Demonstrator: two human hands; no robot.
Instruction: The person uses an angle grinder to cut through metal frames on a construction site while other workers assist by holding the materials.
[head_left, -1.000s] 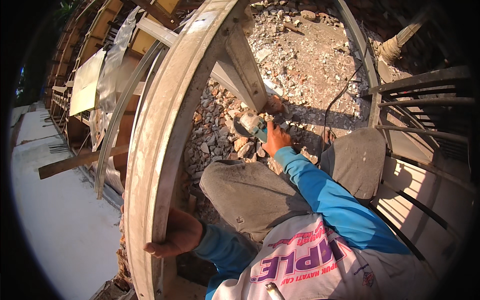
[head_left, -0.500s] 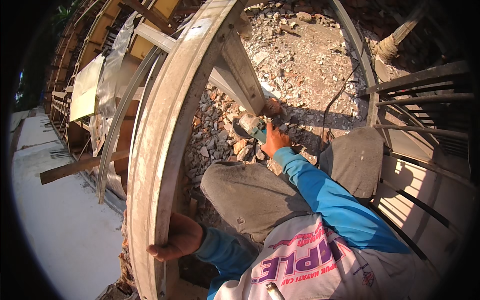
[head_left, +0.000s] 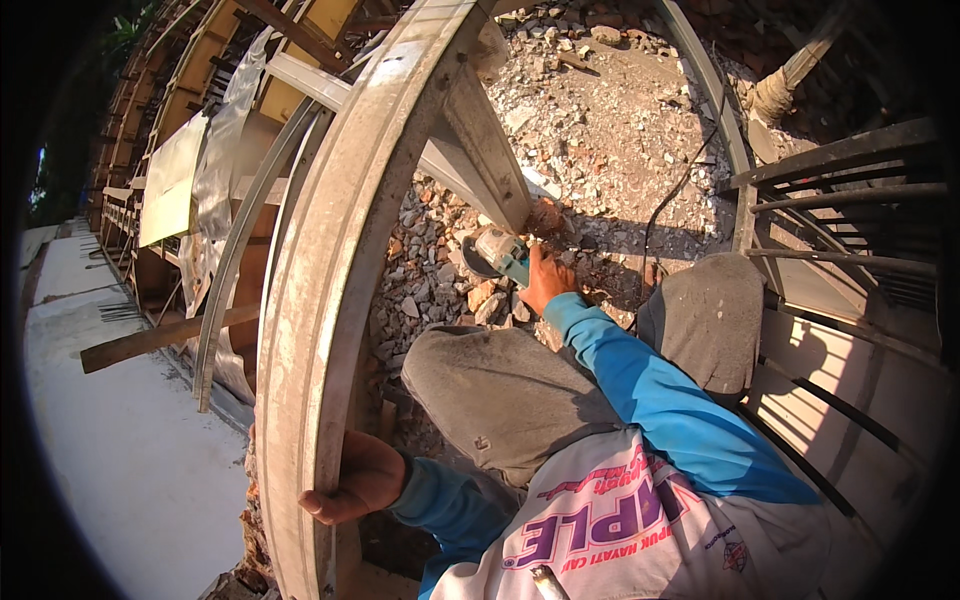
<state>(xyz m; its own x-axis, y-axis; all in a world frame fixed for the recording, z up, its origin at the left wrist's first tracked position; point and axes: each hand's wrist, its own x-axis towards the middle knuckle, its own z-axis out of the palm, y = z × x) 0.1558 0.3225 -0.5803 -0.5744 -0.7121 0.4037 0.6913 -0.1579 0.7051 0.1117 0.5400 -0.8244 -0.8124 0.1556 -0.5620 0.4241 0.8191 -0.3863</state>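
Observation:
My left hand [head_left: 358,482] is wrapped round the near end of a long, pale metal beam [head_left: 325,270], thumb on its face and the other fingers mostly hidden behind it. The beam runs up and away from me, with a shorter metal piece [head_left: 483,150] branching off its right side. In my right hand [head_left: 549,277] is a teal and grey angle grinder [head_left: 503,250], gripped by its body. Its dark disc [head_left: 477,258] is on the left, just below the lower end of the short piece. Whether the disc touches metal I cannot tell.
Broken stone and brick rubble [head_left: 430,290] covers the ground below the grinder. A black cable [head_left: 672,198] trails across it. Metal bars [head_left: 850,200] stand at the right, beside my knee. On the left are a white slab [head_left: 130,430] and a wooden plank [head_left: 165,337].
The grip of both hands is the same. The grinder and my right hand have shifted very slightly; the beam stays almost in place.

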